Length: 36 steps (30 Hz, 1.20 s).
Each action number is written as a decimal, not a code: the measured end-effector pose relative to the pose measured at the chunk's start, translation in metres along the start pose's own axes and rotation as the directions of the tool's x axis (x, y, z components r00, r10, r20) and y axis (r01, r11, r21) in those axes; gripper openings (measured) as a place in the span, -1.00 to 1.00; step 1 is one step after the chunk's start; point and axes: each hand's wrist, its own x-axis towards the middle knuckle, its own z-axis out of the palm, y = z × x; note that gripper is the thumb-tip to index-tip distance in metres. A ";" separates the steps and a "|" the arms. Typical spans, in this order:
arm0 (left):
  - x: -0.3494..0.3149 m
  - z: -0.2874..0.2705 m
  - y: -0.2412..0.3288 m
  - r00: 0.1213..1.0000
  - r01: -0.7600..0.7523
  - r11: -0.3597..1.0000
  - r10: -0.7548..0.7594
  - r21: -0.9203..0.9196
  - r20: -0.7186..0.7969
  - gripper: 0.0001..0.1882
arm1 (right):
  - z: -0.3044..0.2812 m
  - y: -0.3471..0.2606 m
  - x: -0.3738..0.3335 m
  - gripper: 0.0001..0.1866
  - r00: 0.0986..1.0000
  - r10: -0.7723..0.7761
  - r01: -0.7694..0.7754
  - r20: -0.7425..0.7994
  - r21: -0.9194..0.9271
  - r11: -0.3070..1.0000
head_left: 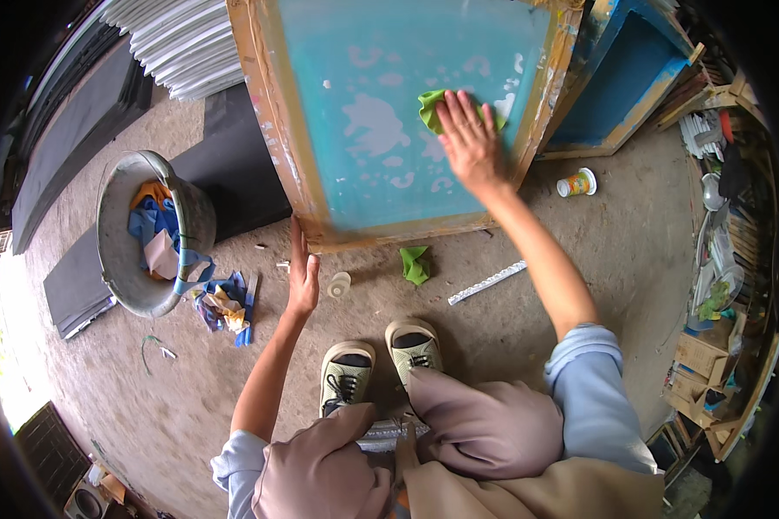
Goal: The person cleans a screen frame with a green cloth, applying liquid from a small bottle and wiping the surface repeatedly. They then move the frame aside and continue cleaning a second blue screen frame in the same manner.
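Observation:
A screen printing frame (320, 227) with a wooden border and turquoise mesh stands tilted in front of me. Pale shapes show in its coating. My right hand (474, 149) presses a crumpled green cloth (430, 109) against the mesh, right of the middle, with fingers stretched over it. At the lower left corner, my left hand (303, 281) holds the frame's edge, fingers along the side and thumb by the bottom. Another green cloth (415, 265) lies on the floor below the frame, beside a small clear cup (339, 285).
To the left is a grey bucket (201, 212) with coloured rags, and more rags (225, 307) lie beside it. A blue-meshed frame (610, 82) leans at the right, near a printed cup (577, 182). A white strip (486, 283) rests on the concrete floor.

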 end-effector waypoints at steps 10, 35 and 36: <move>0.070 0.006 0.041 0.990 0.004 0.999 -0.008 -0.032 -0.138 -0.31 | -0.015 -0.006 -0.057 -0.45 0.959 -0.088 0.101 0.269 -0.034 0.994; 0.089 0.019 0.035 0.967 -0.026 0.999 0.016 -0.038 -0.254 -0.38 | -0.016 0.008 -0.123 -0.41 0.939 -0.088 0.116 0.333 -0.067 0.991; 0.089 0.021 0.035 0.968 -0.034 0.999 0.024 -0.037 -0.251 -0.38 | -0.015 0.022 -0.107 -0.41 0.955 -0.118 0.158 0.271 -0.130 0.979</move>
